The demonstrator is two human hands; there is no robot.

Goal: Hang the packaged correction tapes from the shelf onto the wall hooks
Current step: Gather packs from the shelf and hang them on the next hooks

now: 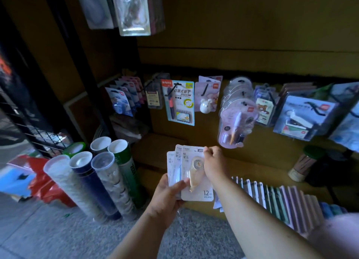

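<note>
Both my forearms reach in from the bottom edge, and my left hand grips a small fanned stack of packaged correction tapes from below, thumb curled across the front of the cards. My right hand pinches the top right corner of the front pack, fingers bent tight on the card edge; that pack shows a pale tape dispenser and a "12 m" mark near its bottom. All the packs sit upright in front of me, low against the brown wall, below the wall hooks. Out from there, a blue pen pack hangs on the wall just above the stack, with a pack showing a white mouse figure beside it and a lilac row of blister packs to the right. Left of my hands stand tall tubes with caps on the floor. Right of my arm, a row of notebooks stands on edge.
</note>
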